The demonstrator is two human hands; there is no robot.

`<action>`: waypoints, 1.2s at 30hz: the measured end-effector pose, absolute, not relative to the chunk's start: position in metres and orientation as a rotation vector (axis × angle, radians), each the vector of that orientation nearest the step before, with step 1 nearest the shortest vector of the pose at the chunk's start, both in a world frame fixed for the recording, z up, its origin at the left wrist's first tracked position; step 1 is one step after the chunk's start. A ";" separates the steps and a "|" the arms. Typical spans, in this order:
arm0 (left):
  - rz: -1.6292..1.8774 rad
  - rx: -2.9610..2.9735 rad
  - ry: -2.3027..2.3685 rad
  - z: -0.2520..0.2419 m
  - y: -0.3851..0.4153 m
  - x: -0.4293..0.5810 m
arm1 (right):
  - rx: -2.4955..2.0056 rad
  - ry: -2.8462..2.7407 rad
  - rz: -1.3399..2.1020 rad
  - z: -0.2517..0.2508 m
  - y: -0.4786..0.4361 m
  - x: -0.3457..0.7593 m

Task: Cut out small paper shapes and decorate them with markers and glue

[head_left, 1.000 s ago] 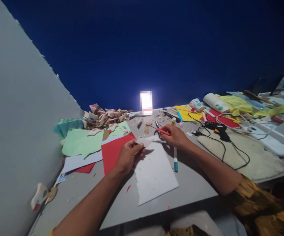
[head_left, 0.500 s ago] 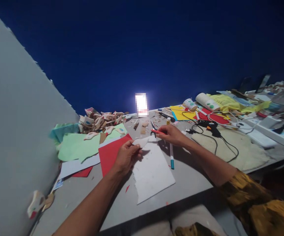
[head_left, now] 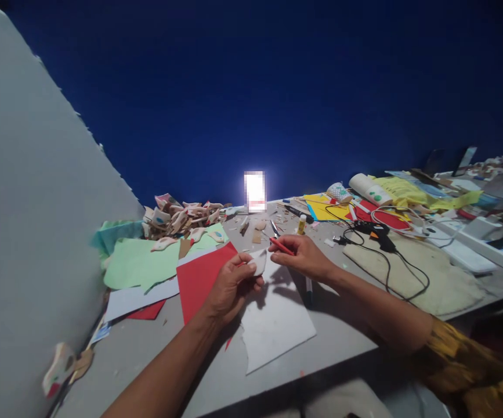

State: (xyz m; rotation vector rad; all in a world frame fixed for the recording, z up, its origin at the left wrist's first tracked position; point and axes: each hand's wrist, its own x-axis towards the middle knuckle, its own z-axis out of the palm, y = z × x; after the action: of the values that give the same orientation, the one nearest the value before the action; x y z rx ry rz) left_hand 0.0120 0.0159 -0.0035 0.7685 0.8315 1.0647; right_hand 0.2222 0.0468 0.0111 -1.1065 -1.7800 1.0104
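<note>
My left hand pinches a small white paper cut-out above the table. My right hand is closed round a red pen, its tip close to the cut-out. Under both hands lies a white sheet with a torn edge, and a red sheet lies just to its left. A teal-capped marker lies on the table under my right wrist. Small scissors rest just beyond my right hand.
Green sheets and a heap of small cut-out pieces lie at the left. A black glue gun with its cable, yellow paper, a paper cup and a roll crowd the right. A grey board leans at the left.
My right hand has drawn back from the scissors with the red pen towards the cut-out. My left hand has lifted the cut-out a little nearer to me.
</note>
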 end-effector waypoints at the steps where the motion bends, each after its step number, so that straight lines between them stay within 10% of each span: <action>1: 1.054 0.785 0.830 -0.003 0.014 0.013 | -1.090 -1.753 1.077 0.010 0.047 0.218; 36: 1.097 0.685 0.720 0.003 0.005 0.013 | -0.848 -2.017 0.420 -0.004 0.038 0.221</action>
State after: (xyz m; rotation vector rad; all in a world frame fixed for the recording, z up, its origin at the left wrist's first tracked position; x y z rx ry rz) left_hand 0.0132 0.0052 0.0029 0.6848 0.7202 1.0973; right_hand 0.2208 0.0380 -0.0037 -0.8478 -2.0172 0.4198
